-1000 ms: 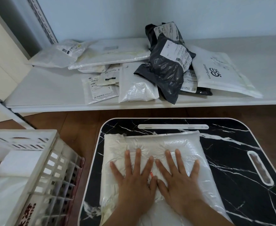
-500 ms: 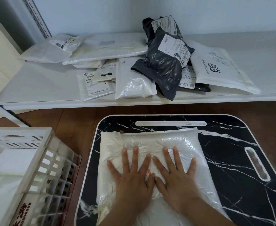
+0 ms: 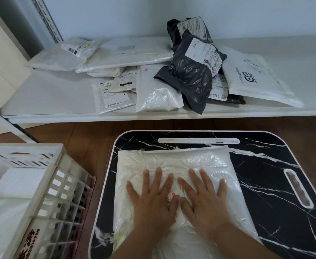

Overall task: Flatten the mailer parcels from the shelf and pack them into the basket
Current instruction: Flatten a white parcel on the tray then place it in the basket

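Many parcels left to do: look first to the long white shelf (image 3: 41, 94) across the far side, heaped with pale packets and a crumpled black mailer (image 3: 189, 77), none of them flattened yet. Work on the black marbled table (image 3: 265, 165) nearer in, and save the white slatted basket (image 3: 47, 165), just beside it on the left, for afterwards (already holding some white packets, though hard to count from this angle).

Find the white mailer (image 3: 172, 157) lying on the left half of the table, puffed along its far edge and wrinkled around the palms. Press with the left hand (image 3: 153, 199) and the right hand (image 3: 204, 199) side by side at its middle, thumbs close together, fingers (image 3: 159, 176) straight and spread, gripping nothing.

Lean weight through the heels of the palms rather than the fingertips. Sweep outward and away from the body, chasing the trapped air toward the far edge, probably the open or taped end. Go slowly enough to avoid splitting the thin plastic. Smooth the raised folds at the left corner last. Mind the small red mark (image 3: 173, 193) between the thumbs: possibly a label, so avoid creasing it. Lift by two opposite edges only once properly flat, then lay level into the basket.
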Action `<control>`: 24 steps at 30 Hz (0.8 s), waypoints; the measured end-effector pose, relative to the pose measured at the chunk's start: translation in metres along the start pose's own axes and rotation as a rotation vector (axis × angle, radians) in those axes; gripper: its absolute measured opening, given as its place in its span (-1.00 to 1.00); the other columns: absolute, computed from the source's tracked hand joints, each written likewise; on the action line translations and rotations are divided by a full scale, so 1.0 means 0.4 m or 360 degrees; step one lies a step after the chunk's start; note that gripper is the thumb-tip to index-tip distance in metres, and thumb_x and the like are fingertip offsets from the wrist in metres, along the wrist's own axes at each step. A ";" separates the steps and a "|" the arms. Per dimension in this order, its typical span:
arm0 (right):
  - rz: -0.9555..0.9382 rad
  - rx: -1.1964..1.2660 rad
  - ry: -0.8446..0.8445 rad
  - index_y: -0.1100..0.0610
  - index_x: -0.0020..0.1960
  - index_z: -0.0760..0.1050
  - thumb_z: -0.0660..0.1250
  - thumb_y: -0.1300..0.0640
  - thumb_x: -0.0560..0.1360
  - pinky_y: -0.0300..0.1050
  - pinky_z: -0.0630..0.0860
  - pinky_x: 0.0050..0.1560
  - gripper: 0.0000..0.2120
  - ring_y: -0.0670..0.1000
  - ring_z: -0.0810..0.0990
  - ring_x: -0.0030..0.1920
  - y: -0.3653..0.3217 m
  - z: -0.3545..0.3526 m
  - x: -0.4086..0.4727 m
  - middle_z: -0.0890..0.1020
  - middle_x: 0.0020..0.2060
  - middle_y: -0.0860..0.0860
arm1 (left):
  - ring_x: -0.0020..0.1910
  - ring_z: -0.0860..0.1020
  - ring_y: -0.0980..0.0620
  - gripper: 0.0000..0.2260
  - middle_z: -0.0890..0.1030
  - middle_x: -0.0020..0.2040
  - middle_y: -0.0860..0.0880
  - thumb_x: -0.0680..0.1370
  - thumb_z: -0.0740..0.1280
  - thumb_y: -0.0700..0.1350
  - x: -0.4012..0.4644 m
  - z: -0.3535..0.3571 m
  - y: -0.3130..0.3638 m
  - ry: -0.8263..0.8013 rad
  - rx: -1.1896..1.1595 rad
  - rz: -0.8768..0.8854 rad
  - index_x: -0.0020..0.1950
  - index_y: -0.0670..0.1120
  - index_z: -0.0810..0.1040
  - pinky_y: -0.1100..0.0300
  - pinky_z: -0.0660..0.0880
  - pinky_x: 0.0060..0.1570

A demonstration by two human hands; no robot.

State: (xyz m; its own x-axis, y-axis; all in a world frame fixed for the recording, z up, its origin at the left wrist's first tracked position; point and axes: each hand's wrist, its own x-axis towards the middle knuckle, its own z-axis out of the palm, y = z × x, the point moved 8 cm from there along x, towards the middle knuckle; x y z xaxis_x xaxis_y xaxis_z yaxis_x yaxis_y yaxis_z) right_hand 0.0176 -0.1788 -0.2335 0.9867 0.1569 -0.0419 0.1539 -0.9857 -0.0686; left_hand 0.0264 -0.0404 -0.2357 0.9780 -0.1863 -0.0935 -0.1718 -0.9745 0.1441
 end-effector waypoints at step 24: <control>0.0282 -0.0009 -0.0522 -0.19 0.40 -0.56 -0.52 -0.52 0.27 0.41 -0.34 0.39 -0.21 0.05 -0.59 0.40 0.130 0.025 0.100 -0.52 0.43 -0.05 | 0.51 0.12 -0.23 -0.45 0.18 0.55 -0.01 0.58 -0.13 0.29 0.080 0.015 -0.079 -0.0127 0.0066 -0.0022 0.54 0.16 0.15 -0.49 0.02 0.24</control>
State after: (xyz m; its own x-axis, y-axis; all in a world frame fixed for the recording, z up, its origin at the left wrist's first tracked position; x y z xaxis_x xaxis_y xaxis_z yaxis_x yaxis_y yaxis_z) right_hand 0.0644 -0.2232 -0.2487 0.9290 -0.0056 -0.3699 -0.0164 -0.9995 -0.0261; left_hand 0.0626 -0.0165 -0.2492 0.9681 -0.1804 -0.1739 -0.1646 -0.9811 0.1013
